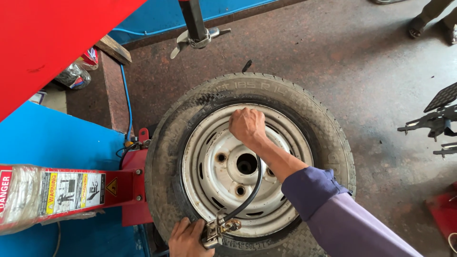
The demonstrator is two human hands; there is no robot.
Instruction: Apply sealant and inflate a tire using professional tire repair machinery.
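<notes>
A worn black tyre [314, 119] on a dirty white steel rim [223, 178] lies flat on a red tyre machine. My right hand [246, 125] reaches over the hub and is closed as a fist on the rim's far edge; what it grips is hidden. My left hand [186, 238] at the near edge holds a metal air chuck [218, 229] clamped at the rim's edge. A black hose [251, 192] runs from the chuck across the rim and under my right forearm.
The red machine arm [71, 190] with warning stickers stands left of the tyre. A black mounting post with a metal head [195, 33] hangs above. Black clamp fixtures [435, 119] lie on the concrete floor at right. Another person's feet [431, 24] stand top right.
</notes>
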